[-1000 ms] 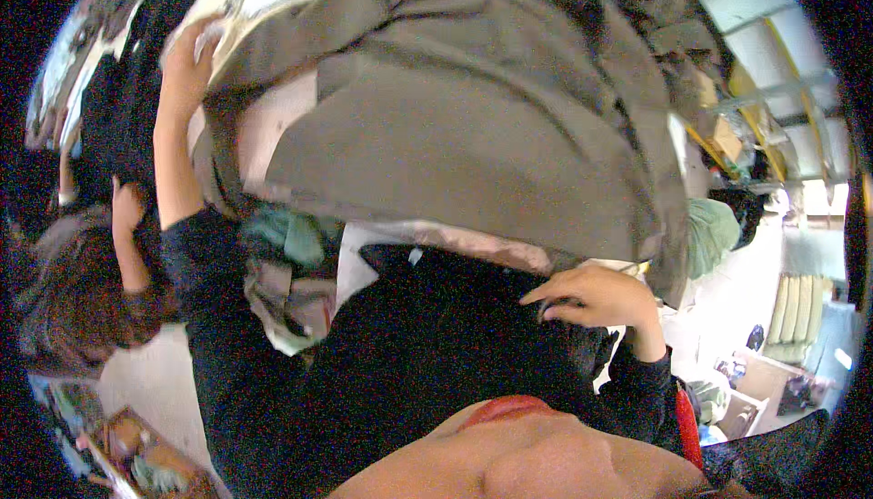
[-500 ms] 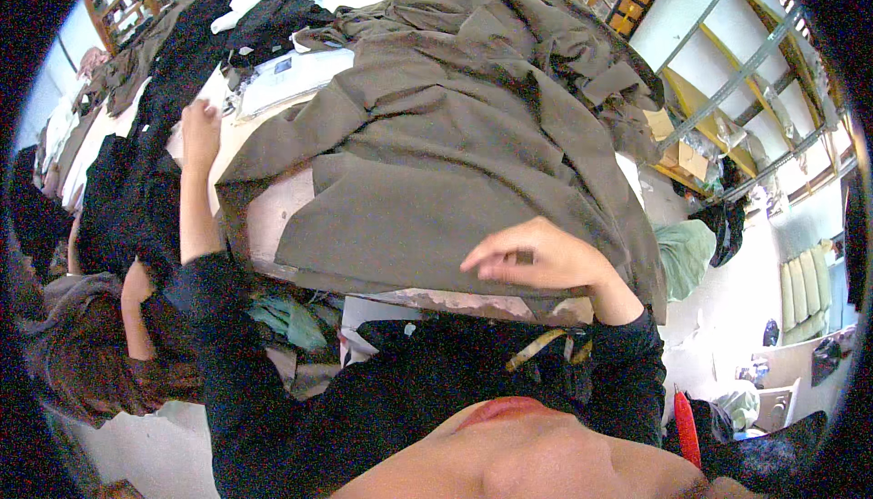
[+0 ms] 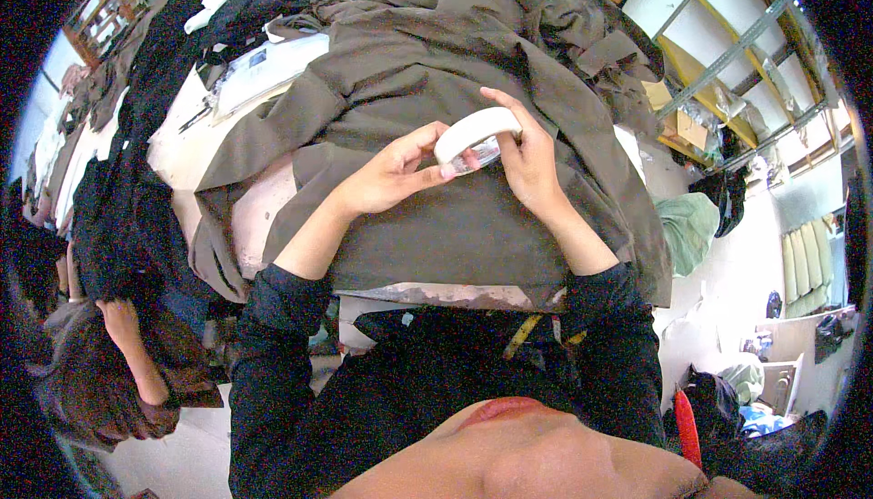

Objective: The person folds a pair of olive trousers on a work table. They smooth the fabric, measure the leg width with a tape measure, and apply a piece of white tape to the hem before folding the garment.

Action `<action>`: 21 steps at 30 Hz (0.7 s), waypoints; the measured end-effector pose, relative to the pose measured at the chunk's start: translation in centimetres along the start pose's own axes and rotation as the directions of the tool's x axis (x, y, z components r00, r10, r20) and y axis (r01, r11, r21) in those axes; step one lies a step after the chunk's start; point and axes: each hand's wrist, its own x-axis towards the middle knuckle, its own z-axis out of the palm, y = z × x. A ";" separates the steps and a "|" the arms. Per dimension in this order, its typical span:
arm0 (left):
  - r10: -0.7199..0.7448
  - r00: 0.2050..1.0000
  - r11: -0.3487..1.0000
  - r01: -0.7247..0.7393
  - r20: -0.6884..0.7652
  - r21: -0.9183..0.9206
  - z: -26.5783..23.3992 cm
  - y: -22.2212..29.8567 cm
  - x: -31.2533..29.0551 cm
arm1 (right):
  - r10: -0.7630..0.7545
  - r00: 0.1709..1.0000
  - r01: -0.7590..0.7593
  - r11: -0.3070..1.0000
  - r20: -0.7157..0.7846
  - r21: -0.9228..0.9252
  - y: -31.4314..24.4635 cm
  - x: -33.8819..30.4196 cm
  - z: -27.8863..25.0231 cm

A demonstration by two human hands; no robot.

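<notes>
A white ring that looks like a roll of tape [image 3: 475, 128] is held up between my two hands, above brown cloth [image 3: 427, 240]. My left hand [image 3: 386, 176] pinches its left side between thumb and fingers. At its right edge my right hand [image 3: 530, 158] grips it, with one finger stretched out past the rim. Something clear and shiny shows inside the ring's lower part. Beneath my wrists the cloth lies in wide folds over the pale table [image 3: 259, 226], flatter near me and heaped up at the far side.
Papers in a clear sleeve [image 3: 268, 71] lie at the far left of the cloth, with black garments [image 3: 136, 153] beyond. A co-worker's arm [image 3: 135, 353] is at the lower left. Metal shelving [image 3: 727, 62] stands at the right, near a green cloth bundle [image 3: 687, 233].
My left hand has come from the papers to the middle, and my right hand has risen to meet it. The white roll now shows between them. The view has shifted slightly.
</notes>
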 end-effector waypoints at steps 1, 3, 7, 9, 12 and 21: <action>-0.028 0.999 0.998 0.026 -0.037 -0.050 0.3 -0.2 0.1 | 0.004 1.000 -0.004 1.000 -0.023 0.007 0.4 -0.1 0.0; -0.093 0.990 0.986 0.076 -0.109 -0.151 0.6 -0.8 0.2 | -0.028 0.996 0.030 0.999 -0.087 0.018 0.9 -0.2 0.3; -0.138 0.977 0.990 0.134 -0.163 -0.034 1.1 -2.0 -0.6 | 0.076 0.987 -0.057 0.989 -0.141 0.135 1.4 -0.1 0.6; -0.032 0.997 0.999 0.031 -0.069 -0.013 1.2 -2.5 -1.1 | -0.184 0.972 0.164 0.976 -0.143 -0.142 1.5 -0.2 0.5; -0.091 0.992 0.980 0.073 -0.092 -0.184 1.7 -2.9 -1.4 | -0.368 0.927 0.345 0.912 -0.070 -0.221 1.7 -0.4 0.4; -0.024 0.992 0.960 0.056 -0.121 0.275 2.8 -2.1 -1.1 | -0.099 0.994 0.097 0.994 -0.056 -0.045 1.5 -0.3 0.1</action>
